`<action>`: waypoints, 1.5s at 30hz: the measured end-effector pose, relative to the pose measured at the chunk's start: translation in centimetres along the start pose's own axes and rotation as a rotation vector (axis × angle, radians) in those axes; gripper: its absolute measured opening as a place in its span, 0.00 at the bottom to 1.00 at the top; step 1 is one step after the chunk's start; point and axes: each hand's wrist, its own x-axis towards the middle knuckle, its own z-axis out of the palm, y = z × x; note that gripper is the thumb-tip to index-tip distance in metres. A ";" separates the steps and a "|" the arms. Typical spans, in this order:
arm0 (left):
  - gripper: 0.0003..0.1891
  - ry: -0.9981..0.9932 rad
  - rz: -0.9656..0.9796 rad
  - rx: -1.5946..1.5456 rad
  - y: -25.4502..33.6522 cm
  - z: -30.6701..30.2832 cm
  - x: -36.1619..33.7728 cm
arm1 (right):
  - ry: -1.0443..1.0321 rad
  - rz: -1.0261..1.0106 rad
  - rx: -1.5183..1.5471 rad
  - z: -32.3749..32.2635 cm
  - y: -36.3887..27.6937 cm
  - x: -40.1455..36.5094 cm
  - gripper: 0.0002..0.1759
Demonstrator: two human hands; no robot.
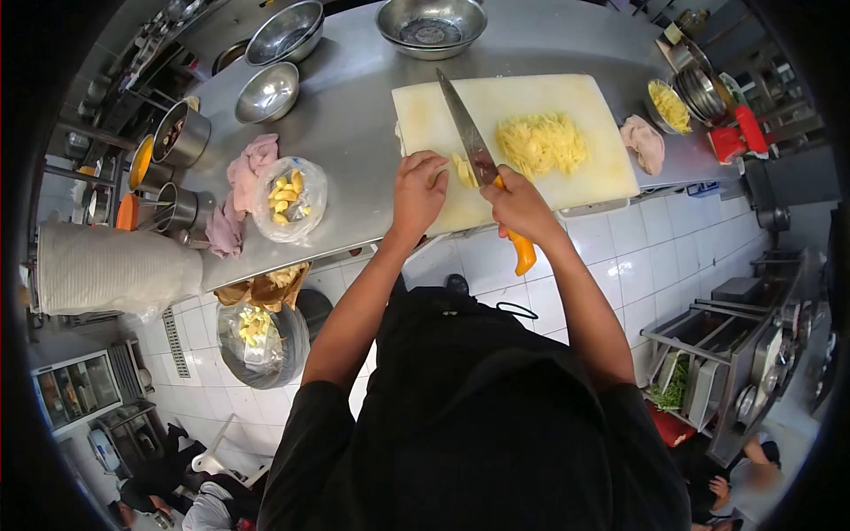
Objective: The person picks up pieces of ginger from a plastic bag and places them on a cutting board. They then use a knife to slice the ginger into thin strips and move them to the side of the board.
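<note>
My right grip point(521, 211) is grasping a knife point(467, 124) by its orange-yellow handle, and the blade is slanting away from me above the white cutting board point(549, 93) — whether its edge is touching the board I cannot tell. My left grip point(421, 196) is hovering released over the left side of the board, its fingers loosely curled, just beside a few yellow slices point(464, 171). Those slices are lying on the board at the left of the blade, while a heap of yellow shreds point(542, 143) is spreading across the board at its right. The board itself is resting on a metal counter point(345, 115). To the left on the counter, a clear plastic bag point(312, 221) is holding yellow chunks point(283, 193), and a pink cloth point(252, 164) is lying next to it. Near the counter's right end, a bowl point(656, 113) is holding more yellow shreds — a pale pink cloth point(643, 144) is lying between that bowl and the board
</note>
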 end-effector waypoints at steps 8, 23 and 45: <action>0.19 -0.255 -0.042 0.237 1.5 -0.1 2.6 | 0.028 0.041 0.065 -1.6 1.0 -2.2 0.12; 0.19 -0.321 0.066 0.180 3.0 1.0 1.9 | 0.045 0.050 -0.054 -2.0 5.7 -6.3 0.16; 0.14 -0.305 -0.155 0.297 2.3 0.2 2.5 | 0.097 -0.055 -0.339 1.2 5.8 -7.9 0.17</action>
